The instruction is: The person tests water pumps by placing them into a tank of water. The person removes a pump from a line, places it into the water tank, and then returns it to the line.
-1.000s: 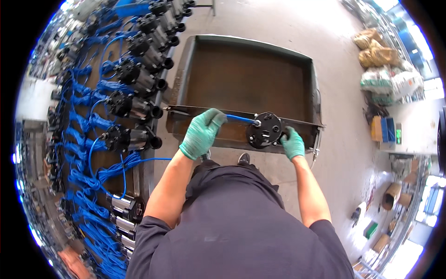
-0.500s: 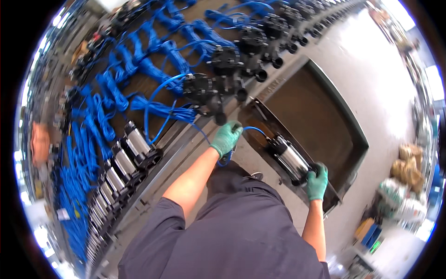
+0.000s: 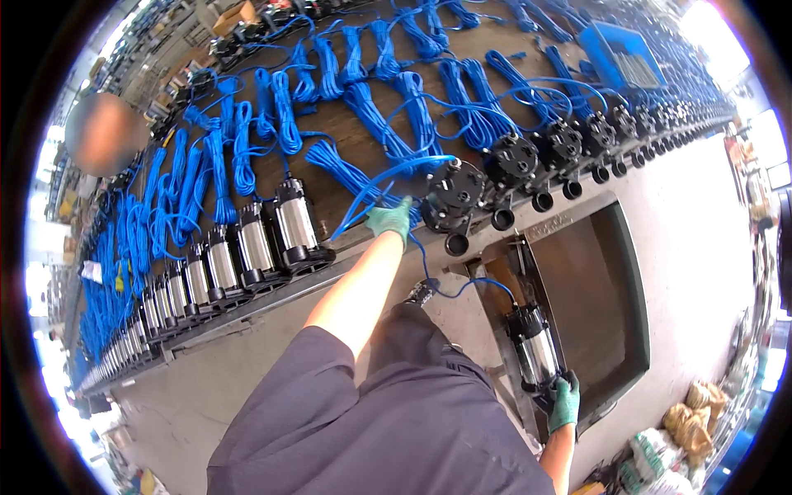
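My left hand [image 3: 389, 221], in a green glove, is at the near end of a tied bundle of blue cable [image 3: 351, 169] on the bench. Its thumb points up beside the cable; blur and the bundle hide the other fingers, so its grip is unclear. From there a blue cable [image 3: 464, 290] hangs in a slack loop to a black-and-silver cylindrical pump [image 3: 536, 346] at the right, which lies in a narrow metal trough. My right hand [image 3: 564, 402], also gloved in green, is closed around the pump's lower black end.
Several upright silver-and-black pumps [image 3: 254, 239] line the bench edge at left; black pumps with outlet pipes [image 3: 454, 194] line it at right. More blue cable bundles cover the bench. A blue crate [image 3: 620, 58] stands far right, a dark metal tank [image 3: 639, 326] beside the trough, and sacks [image 3: 689, 421] lower right.
My left hand has moved forward from the pump's cable to the bundle on the bench. My right hand stays on the pump's end. The whole view has turned and shifted.
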A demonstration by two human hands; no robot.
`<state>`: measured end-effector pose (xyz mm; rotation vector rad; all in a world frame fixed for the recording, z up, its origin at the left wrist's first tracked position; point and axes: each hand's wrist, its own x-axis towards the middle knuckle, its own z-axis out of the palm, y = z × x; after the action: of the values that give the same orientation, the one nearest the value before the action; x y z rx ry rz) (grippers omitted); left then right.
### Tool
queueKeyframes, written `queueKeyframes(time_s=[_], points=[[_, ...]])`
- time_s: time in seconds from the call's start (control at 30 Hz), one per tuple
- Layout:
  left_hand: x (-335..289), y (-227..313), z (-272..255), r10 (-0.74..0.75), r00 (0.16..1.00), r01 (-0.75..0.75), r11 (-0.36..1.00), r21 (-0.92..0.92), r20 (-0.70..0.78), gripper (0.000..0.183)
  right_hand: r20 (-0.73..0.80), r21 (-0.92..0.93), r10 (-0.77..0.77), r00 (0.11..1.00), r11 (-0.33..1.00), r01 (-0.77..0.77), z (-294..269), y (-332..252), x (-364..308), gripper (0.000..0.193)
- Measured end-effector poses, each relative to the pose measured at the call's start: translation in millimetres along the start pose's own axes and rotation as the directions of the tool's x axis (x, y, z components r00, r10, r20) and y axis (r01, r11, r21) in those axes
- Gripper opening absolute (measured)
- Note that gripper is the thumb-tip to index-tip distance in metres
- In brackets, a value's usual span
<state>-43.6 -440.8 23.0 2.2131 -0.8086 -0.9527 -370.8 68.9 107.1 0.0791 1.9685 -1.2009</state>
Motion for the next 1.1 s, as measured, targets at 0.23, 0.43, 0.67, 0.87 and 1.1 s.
queueKeyframes(time_s=[0.23, 0.43, 0.67, 0.87, 1.1], points=[[17, 2, -59, 0.238, 0.912, 0.104, 0.654, -0.749, 0.335, 0.016, 0.049, 0.021, 0.002, 0.999, 1.000, -0.003, 26, -29, -35, 0.050], [14, 33, -188, 0.492, 0.772, 0.017, 0.616, -0.788, 0.402, 0.026, 0.266, -0.133, 0.019, 0.964, 0.991, 0.017, 87, -95, -72, 0.030], [10, 144, -218, 0.691, 0.541, -0.025, 0.582, -0.813, 0.479, 0.044, 0.601, -0.193, 0.028, 0.799, 0.975, 0.111, 261, -121, -69, 0.028], [19, 215, -240, 0.799, 0.381, -0.035, 0.515, -0.857, 0.465, 0.035, 0.744, -0.090, 0.161, 0.648, 0.986, -0.142, 436, -146, -97, 0.024], [13, 236, -277, 0.800, 0.494, -0.179, 0.477, -0.860, 0.341, 0.033, 0.761, -0.120, 0.243, 0.602, 0.964, -0.237, 560, -127, -83, 0.019]])
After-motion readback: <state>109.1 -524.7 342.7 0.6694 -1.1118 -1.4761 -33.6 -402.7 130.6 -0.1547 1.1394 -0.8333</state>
